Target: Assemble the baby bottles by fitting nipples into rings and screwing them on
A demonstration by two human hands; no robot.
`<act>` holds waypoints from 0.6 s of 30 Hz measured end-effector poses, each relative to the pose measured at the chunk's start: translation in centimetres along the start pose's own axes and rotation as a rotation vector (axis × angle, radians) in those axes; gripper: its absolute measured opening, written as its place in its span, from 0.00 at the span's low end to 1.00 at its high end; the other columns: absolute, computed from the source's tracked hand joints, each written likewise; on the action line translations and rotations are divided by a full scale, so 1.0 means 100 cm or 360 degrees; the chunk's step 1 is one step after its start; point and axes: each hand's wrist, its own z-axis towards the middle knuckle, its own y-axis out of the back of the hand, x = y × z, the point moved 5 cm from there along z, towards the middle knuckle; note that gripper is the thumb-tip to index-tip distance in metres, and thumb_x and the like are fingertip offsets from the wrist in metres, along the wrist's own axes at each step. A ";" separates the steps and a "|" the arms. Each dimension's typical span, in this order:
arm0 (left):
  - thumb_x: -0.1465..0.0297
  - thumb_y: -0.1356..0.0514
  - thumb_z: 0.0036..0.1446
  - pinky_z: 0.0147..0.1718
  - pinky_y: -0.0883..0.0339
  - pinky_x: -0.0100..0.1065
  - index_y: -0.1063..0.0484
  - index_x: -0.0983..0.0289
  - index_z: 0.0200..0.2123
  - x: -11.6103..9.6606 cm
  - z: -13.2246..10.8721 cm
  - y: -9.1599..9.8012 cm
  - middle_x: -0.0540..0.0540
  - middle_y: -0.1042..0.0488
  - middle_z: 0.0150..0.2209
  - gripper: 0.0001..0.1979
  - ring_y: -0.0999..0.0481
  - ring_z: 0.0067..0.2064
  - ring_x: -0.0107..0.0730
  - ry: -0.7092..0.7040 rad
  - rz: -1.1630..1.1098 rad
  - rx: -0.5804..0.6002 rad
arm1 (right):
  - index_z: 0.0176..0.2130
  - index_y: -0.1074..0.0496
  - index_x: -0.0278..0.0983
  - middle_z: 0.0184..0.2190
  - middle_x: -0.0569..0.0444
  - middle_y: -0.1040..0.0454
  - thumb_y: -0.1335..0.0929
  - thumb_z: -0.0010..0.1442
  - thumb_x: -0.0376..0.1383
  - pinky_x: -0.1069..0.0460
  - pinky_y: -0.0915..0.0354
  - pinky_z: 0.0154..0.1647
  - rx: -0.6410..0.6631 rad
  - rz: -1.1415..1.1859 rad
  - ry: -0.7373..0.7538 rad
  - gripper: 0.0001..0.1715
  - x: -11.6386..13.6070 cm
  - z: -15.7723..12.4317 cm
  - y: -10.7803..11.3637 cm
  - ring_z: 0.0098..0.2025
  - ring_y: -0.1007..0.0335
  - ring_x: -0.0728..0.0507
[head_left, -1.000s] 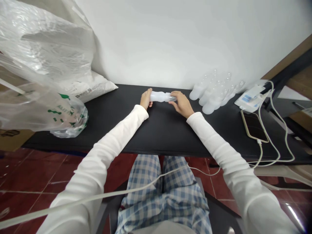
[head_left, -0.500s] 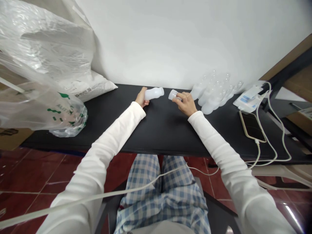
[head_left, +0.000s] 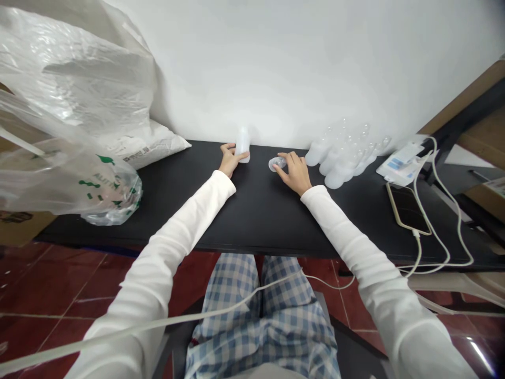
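My left hand point(head_left: 229, 160) is closed around the lower part of a frosted white plastic bottle point(head_left: 243, 140), which stands upright at the back of the black table point(head_left: 252, 210), near the wall. Between the thumb and fingers of my right hand point(head_left: 296, 172) is a small clear plastic cap point(head_left: 272, 164), low over the tabletop with its round rim towards the bottle. Cap and bottle are apart. Just right of that hand stands a cluster of several frosted bottles point(head_left: 334, 178) topped with clear rounded caps.
A large white plastic sack point(head_left: 98, 79) and a clear bag with green print point(head_left: 106, 184) take up the left side. On the right lie a phone point(head_left: 408, 208) on a charging cable, a white and blue packet point(head_left: 398, 166) and looped white cables point(head_left: 460, 216). A white wall point(head_left: 276, 68) bounds the back.
The bottle in my left hand has gone from tilted sideways to upright. My right hand has lowered slightly and turned the cap, its rim now facing more towards me.
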 end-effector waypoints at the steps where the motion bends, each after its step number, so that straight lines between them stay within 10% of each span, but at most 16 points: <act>1: 0.75 0.29 0.45 0.59 0.32 0.46 0.44 0.58 0.48 -0.002 0.001 -0.001 0.58 0.27 0.50 0.32 0.23 0.54 0.41 -0.0088 0.0166 0.0015 | 0.57 0.31 0.34 0.49 0.39 0.24 0.43 0.72 0.53 0.40 0.37 0.51 -0.0007 0.0013 -0.0018 0.30 0.000 0.000 0.000 0.51 0.28 0.33; 10: 0.66 0.32 0.56 0.65 0.45 0.61 0.37 0.62 0.51 -0.011 -0.004 -0.004 0.72 0.31 0.58 0.23 0.34 0.65 0.68 -0.0420 0.1311 -0.0142 | 0.47 0.30 0.35 0.44 0.43 0.22 0.39 0.71 0.51 0.41 0.39 0.50 0.0029 0.0062 -0.0104 0.23 0.001 0.001 -0.002 0.44 0.26 0.36; 18: 0.72 0.31 0.52 0.70 0.47 0.50 0.36 0.61 0.42 -0.009 0.017 -0.008 0.68 0.34 0.56 0.18 0.39 0.69 0.56 -0.0316 0.0742 -0.0279 | 0.45 0.30 0.36 0.42 0.44 0.22 0.40 0.71 0.51 0.43 0.39 0.48 -0.0011 0.0073 -0.0090 0.22 -0.002 0.000 -0.005 0.42 0.26 0.38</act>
